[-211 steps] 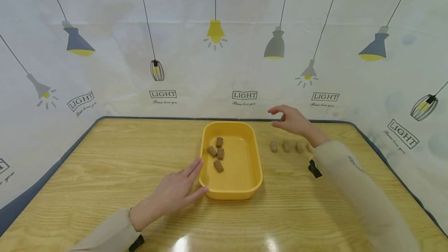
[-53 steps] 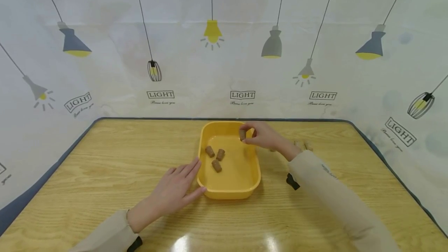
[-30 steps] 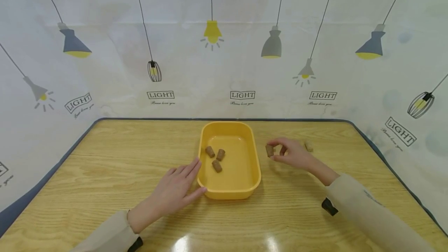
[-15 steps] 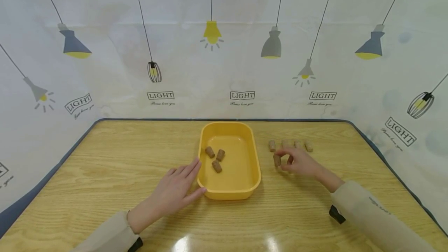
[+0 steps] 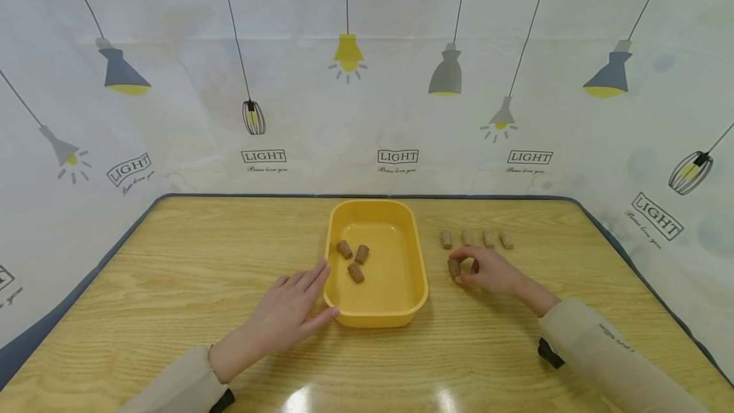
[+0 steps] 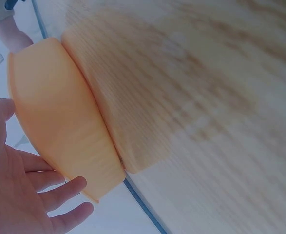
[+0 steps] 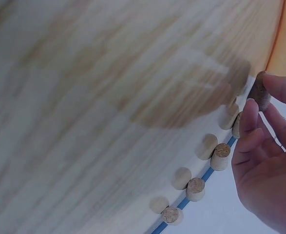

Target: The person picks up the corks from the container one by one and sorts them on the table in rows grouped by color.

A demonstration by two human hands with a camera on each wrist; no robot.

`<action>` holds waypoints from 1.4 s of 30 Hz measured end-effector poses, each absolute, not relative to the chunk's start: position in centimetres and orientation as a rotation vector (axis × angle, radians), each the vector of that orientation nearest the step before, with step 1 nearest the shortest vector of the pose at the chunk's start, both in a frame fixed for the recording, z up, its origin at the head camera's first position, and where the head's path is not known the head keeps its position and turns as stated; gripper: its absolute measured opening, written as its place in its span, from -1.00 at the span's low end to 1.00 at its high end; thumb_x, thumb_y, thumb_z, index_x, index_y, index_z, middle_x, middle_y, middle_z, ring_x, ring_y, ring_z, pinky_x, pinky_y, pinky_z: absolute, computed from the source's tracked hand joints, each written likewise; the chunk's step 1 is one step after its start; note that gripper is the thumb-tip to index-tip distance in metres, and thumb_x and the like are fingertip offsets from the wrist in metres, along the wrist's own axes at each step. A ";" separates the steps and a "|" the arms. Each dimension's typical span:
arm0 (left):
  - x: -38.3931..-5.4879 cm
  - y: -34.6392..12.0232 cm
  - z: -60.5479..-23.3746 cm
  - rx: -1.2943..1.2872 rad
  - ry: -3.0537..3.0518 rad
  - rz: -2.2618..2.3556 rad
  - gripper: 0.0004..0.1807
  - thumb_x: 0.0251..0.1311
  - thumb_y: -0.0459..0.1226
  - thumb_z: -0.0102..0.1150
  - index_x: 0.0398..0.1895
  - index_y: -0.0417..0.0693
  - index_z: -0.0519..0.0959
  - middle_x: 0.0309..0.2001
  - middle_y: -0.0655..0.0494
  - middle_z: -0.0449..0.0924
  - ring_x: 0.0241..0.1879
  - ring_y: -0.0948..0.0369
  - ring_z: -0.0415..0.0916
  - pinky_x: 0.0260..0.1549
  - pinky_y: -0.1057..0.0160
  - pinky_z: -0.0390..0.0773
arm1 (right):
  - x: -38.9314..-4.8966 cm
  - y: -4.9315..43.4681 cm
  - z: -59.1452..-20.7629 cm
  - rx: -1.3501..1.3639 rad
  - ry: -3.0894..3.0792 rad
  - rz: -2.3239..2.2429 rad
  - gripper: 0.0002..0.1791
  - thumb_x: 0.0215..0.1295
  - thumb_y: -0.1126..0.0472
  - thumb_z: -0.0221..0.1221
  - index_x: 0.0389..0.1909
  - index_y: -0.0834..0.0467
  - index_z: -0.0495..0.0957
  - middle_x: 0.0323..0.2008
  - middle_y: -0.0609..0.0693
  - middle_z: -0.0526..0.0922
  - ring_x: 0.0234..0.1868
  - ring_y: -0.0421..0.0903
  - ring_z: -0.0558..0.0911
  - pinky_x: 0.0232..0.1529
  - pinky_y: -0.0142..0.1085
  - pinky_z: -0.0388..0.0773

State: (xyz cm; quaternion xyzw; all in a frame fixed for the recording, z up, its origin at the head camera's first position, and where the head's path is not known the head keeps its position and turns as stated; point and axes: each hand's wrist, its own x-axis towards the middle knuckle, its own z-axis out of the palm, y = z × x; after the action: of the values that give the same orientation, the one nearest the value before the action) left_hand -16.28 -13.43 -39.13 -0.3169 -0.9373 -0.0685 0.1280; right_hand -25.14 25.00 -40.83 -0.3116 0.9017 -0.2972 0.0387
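My right hand [image 5: 487, 271] pinches a dark brown cork [image 5: 454, 268] between thumb and fingers, low over the table right of the yellow tray [image 5: 375, 320]. In the right wrist view the pinched cork [image 7: 259, 91] is close to the tabletop. Just behind it stand several paler corks [image 5: 446, 239] in a row. Three more dark corks [image 5: 356, 273] lie in the left half of the tray. My left hand [image 5: 281, 314] rests against the tray's near left side, fingers extended; the left wrist view shows the fingers at the rim of the tray [image 6: 60, 122].
The wooden table [image 5: 201, 260] has a dark blue edge along the back and sides. Behind it hangs a pale cloth [image 5: 309, 94] printed with lamps. More pale corks [image 7: 196, 187] of the row show in the right wrist view, with a cork-coloured end facing up.
One dark cork has left the tray: my right hand took it out, carried it right, then toward me in front of the pale row. My left hand has stayed at the tray.
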 end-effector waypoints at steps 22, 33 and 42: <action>-16.3 -13.4 -39.1 -0.941 -2.702 -0.196 -0.24 0.20 0.16 -0.21 0.27 -0.24 0.15 0.25 -0.08 0.14 0.08 0.05 0.29 -0.07 0.01 0.30 | -25.9 23.9 -38.8 -0.966 2.779 -0.951 -0.56 0.07 0.31 0.21 0.00 0.35 0.42 -0.11 0.24 0.49 -0.57 -0.20 0.42 -0.51 -0.33 0.42; -16.3 -13.5 -39.0 -0.941 -2.701 -0.183 -0.24 0.20 0.16 -0.21 0.26 -0.24 0.16 0.25 -0.09 0.15 0.07 0.05 0.29 -0.07 0.01 0.30 | -27.5 18.7 -33.5 -0.975 2.824 -0.912 -0.57 0.10 0.21 0.20 0.02 0.21 0.43 -0.08 0.08 0.50 -0.53 -0.15 0.44 -0.57 -0.30 0.43; -16.3 -13.6 -39.1 -0.936 -2.708 -0.182 -0.22 0.20 0.18 -0.24 0.27 -0.24 0.16 0.25 -0.08 0.13 0.09 0.05 0.27 -0.05 0.01 0.29 | -29.3 13.1 -31.0 -1.097 2.786 -0.811 -0.58 0.11 0.17 0.20 0.01 0.20 0.45 -0.08 0.05 0.50 -0.39 -0.12 0.45 -0.35 -0.30 0.41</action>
State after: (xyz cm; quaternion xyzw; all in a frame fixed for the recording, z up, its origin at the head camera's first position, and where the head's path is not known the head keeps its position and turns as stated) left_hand -16.35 -13.56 -39.11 -0.3229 -0.9347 -0.0629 0.1347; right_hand -29.27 13.12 -31.03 -0.3536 0.8979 -0.2614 0.0196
